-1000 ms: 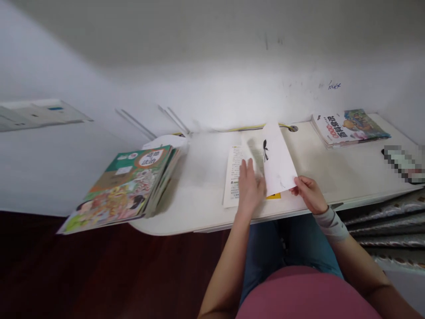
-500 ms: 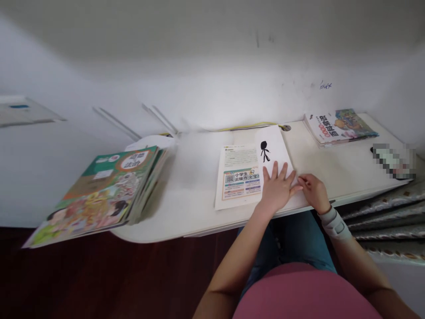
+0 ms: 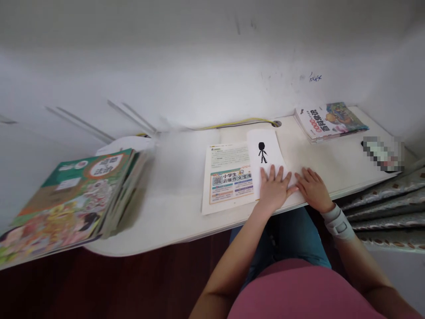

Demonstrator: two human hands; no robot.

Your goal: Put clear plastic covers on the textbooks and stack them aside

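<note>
A white sheet of paper (image 3: 268,148) with a black stick figure drawn on it lies over the right part of a printed page (image 3: 229,161). My left hand (image 3: 273,189) rests flat on the lower part of the sheet, fingers spread below the drawing. Just to its right, my right hand (image 3: 314,189) lies palm down on the table near its front edge, by the sheet's right side. Its fingers are stretched out and hold nothing visible. The left thumb tip comes close to the right hand's fingers.
A tall stack of books (image 3: 76,195) stands at the left end of the white table (image 3: 175,177). Thin books (image 3: 332,120) lie at the back right, with a blurred-out phone (image 3: 381,154) nearby. A yellow cable (image 3: 232,123) runs along the wall. Patterned cushions (image 3: 392,217) sit at right.
My right hand has opened from closed fingers at the sheet's edge to lying flat with fingers out. My left hand stays on the sheet. The view has shifted to the right.
</note>
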